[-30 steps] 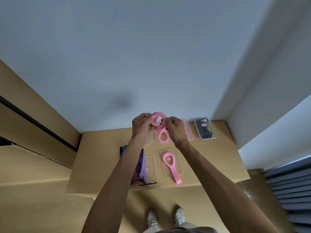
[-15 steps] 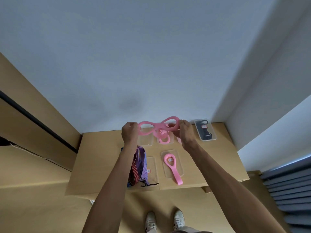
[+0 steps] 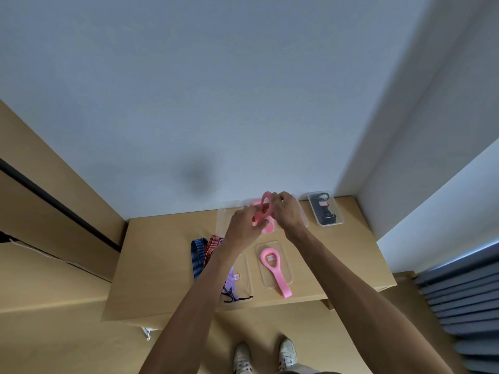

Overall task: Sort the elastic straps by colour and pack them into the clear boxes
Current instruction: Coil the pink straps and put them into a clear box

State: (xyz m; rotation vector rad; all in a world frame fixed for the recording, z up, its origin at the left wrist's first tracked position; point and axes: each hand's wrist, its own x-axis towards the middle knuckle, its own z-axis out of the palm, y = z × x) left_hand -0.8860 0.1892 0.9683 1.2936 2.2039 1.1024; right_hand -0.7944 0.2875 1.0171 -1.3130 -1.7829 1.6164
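While both hands grip it, the pink strap (image 3: 266,209) is held folded above the far boxes. Left hand (image 3: 243,229) fingers curl round its lower loop; right hand (image 3: 286,211) pinches the upper loop. On the bench (image 3: 162,265), a near box (image 3: 274,264) holds another pink strap; a far-right box (image 3: 325,209) holds black straps.

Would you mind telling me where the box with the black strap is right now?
In the head view, the box with the black strap sits at the table's far right corner, by the wall, just right of the right hand.
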